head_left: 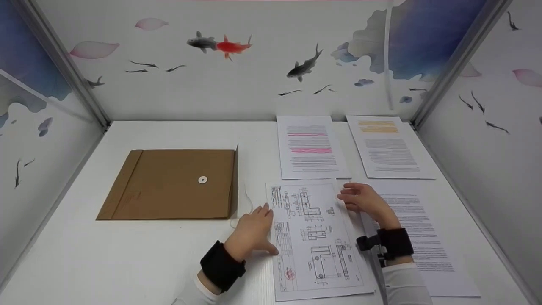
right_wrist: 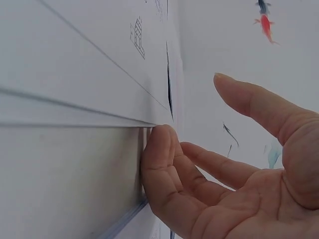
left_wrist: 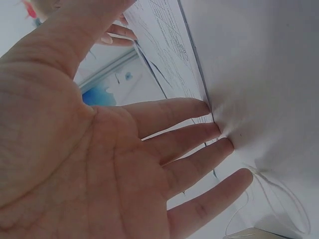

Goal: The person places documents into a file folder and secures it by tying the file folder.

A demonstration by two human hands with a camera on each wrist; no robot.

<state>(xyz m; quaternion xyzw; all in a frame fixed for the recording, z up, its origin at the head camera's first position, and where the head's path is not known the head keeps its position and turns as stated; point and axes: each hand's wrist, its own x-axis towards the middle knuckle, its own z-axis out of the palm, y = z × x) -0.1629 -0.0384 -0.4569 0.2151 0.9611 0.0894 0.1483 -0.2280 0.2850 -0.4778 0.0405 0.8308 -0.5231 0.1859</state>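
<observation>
A sheet with technical drawings (head_left: pixel 315 241) lies on the white table (head_left: pixel 127 262), near the front. My left hand (head_left: pixel 254 228) rests flat on the table at the sheet's left edge. In the left wrist view its straight fingers (left_wrist: pixel 199 149) touch that edge of the drawing sheet (left_wrist: pixel 164 45). My right hand (head_left: pixel 360 199) is at the sheet's upper right edge. There its bent fingertips (right_wrist: pixel 162 144) press against the paper edge (right_wrist: pixel 99 64) while the thumb stands off, pinching nothing. A printed text sheet (head_left: pixel 427 241) lies partly under the right wrist.
A brown envelope (head_left: pixel 173 184) with a white button and a loose string (head_left: pixel 245 203) lies to the left. At the back right lie a pink-highlighted page (head_left: pixel 311 146) and an orange-highlighted page (head_left: pixel 389 146). Painted walls close off three sides.
</observation>
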